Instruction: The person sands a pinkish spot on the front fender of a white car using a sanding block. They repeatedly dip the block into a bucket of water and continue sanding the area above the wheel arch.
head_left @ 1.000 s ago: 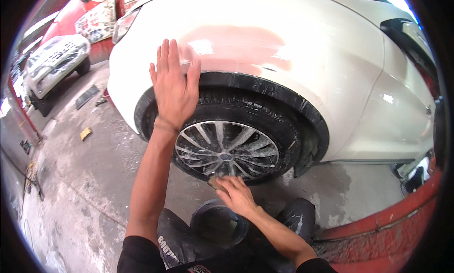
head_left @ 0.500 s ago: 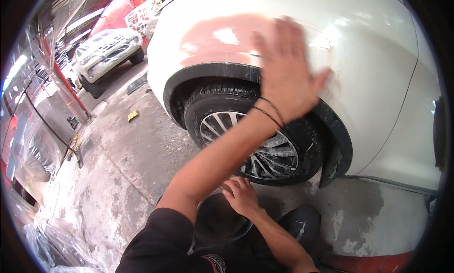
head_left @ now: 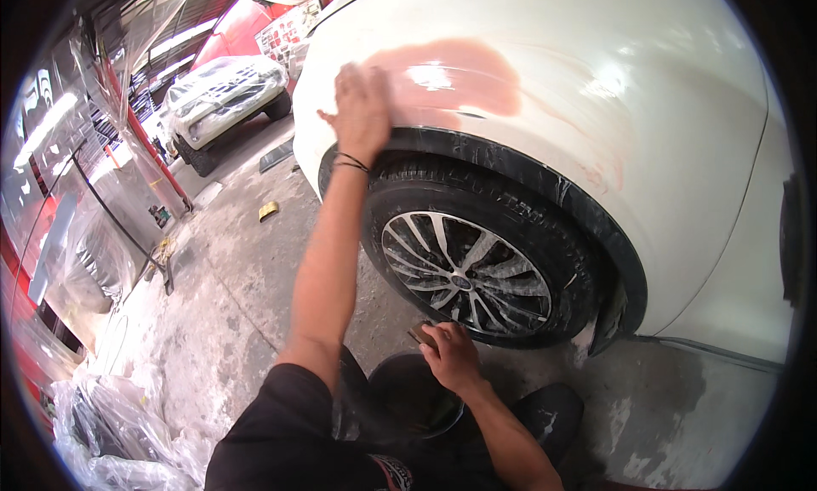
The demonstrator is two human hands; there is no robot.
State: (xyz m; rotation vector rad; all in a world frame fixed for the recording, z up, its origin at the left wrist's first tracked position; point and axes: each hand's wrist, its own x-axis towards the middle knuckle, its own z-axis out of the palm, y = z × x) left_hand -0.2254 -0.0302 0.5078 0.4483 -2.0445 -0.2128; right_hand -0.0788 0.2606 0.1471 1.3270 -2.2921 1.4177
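My left hand [head_left: 362,117], a little blurred, lies with its fingers stretched out on the white car fender [head_left: 672,159]. It is at the left edge of a smooth pinkish filler patch [head_left: 477,74], above the black wheel arch trim [head_left: 502,155]. Two dark bands circle that wrist. Low in front of me, my right hand [head_left: 451,355] is closed around a small dark flat block [head_left: 420,334], mostly hidden by the fingers. Beneath that hand stands a round black bucket [head_left: 417,406] with dark contents. Pinkish smears run across the fender to the right of the patch.
The tyre [head_left: 391,197] and multi-spoke wheel [head_left: 459,278] sit just beyond my right hand. A yellow piece [head_left: 268,211] lies on the stained concrete floor [head_left: 221,278]. Crumpled clear plastic sheeting [head_left: 119,431] is heaped at lower left. Farther back stands a plastic-covered vehicle [head_left: 225,99].
My left hand has swept left across the fender, from the patch's right side to its left edge. My right hand stays low over the bucket, and the dark block now shows in it.
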